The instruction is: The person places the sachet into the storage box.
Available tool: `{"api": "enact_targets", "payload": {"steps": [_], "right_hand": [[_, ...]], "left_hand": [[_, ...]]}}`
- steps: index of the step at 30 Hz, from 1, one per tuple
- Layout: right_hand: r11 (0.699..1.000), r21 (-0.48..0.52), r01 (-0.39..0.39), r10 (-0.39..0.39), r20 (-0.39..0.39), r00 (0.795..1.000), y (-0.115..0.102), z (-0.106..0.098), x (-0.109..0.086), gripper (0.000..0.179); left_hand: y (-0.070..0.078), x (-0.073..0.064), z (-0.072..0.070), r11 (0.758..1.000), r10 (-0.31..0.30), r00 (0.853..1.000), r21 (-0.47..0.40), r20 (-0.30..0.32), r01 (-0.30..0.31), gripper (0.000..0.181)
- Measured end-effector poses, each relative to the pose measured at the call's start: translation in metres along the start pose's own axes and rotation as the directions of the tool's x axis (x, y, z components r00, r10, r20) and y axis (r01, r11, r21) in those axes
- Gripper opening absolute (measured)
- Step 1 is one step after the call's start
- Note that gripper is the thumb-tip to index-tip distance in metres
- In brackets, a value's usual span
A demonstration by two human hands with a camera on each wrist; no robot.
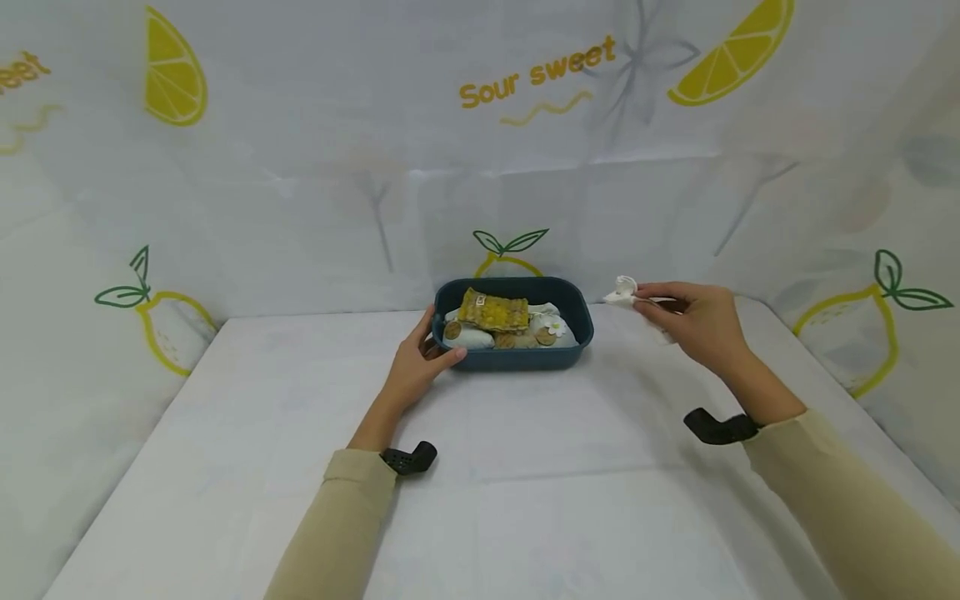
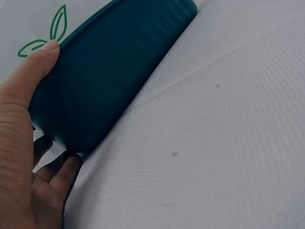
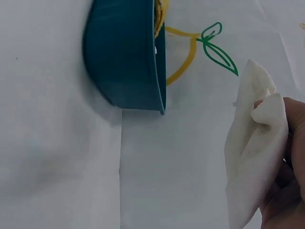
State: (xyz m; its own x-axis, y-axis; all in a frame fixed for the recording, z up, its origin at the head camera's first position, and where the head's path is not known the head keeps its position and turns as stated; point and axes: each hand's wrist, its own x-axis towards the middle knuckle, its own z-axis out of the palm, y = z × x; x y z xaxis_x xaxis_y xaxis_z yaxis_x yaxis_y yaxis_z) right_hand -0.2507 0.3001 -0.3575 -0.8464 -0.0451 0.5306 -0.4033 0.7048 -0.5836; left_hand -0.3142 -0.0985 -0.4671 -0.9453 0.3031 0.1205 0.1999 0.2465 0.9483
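A dark blue plastic basin [image 1: 517, 360] stands at the far side of the table. In it a yellow patterned packet [image 1: 495, 313] lies on top of pale soft items with round brown pieces and a white flower [image 1: 557, 327]. My left hand [image 1: 417, 365] holds the basin's left end, thumb at the rim and fingers round the lower corner in the left wrist view. To the right of the basin, raised above the table, my right hand [image 1: 697, 323] pinches a folded white cloth [image 3: 255, 148] between thumb and fingers.
White cloth covers the table [image 1: 570, 517] and hangs as a backdrop [image 1: 322, 225] with printed lemons right behind the basin. The backdrop continues along both sides. A black wrist camera [image 1: 410, 458] sits on the left wrist and another camera [image 1: 720, 427] on the right.
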Motion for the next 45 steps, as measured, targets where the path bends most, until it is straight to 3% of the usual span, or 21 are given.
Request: {"api": "enact_targets", "payload": {"steps": [4, 10, 14, 16, 23, 30, 34, 38, 45], "right_hand": [[1.000, 0.025, -0.007, 0.006, 0.042, 0.999, -0.005, 0.018, 0.020, 0.017], [1.000, 0.012, 0.016, -0.017, 0.105, 0.994, -0.009, 0.044, 0.043, 0.017], [0.999, -0.021, 0.039, -0.036, 0.150, 0.988, -0.008, 0.062, 0.055, 0.017], [0.998, -0.029, 0.059, -0.053, 0.179, 0.982, -0.004, 0.070, 0.060, 0.017], [0.996, -0.029, 0.088, -0.076, 0.296, 0.952, -0.002, 0.093, 0.068, 0.015], [0.995, -0.010, 0.100, -0.091, 0.335, 0.938, 0.000, 0.109, 0.068, 0.016], [0.994, -0.008, 0.106, -0.095, 0.390, 0.916, 0.002, 0.116, 0.065, 0.018], [0.995, -0.024, 0.102, -0.082, 0.428, 0.900, 0.005, 0.116, 0.062, 0.020], [0.993, -0.069, 0.095, -0.054, 0.451, 0.891, 0.005, 0.110, 0.058, 0.030]], "left_hand": [[0.006, -0.001, 0.002, 1.000, -0.022, 1.000, 0.001, 0.009, 0.022, 0.097], [0.032, -0.015, 0.003, 0.999, -0.034, 0.999, 0.007, 0.014, 0.034, 0.095], [0.036, -0.017, 0.003, 1.000, -0.024, 1.000, -0.004, 0.014, 0.024, 0.095], [0.036, -0.016, 0.003, 1.000, -0.024, 1.000, -0.011, 0.014, 0.024, 0.095], [0.004, 0.000, 0.005, 1.000, -0.020, 1.000, -0.016, 0.006, 0.021, 0.098], [0.000, 0.000, 0.007, 1.000, 0.009, 1.000, -0.017, -0.003, -0.009, 0.096], [0.000, 0.000, 0.009, 1.000, 0.014, 1.000, -0.012, -0.016, -0.014, 0.096], [0.001, 0.001, 0.010, 1.000, 0.008, 1.000, -0.008, -0.017, -0.008, 0.096], [0.000, 0.002, 0.009, 1.000, 0.009, 1.000, -0.001, -0.026, -0.009, 0.097]]}}
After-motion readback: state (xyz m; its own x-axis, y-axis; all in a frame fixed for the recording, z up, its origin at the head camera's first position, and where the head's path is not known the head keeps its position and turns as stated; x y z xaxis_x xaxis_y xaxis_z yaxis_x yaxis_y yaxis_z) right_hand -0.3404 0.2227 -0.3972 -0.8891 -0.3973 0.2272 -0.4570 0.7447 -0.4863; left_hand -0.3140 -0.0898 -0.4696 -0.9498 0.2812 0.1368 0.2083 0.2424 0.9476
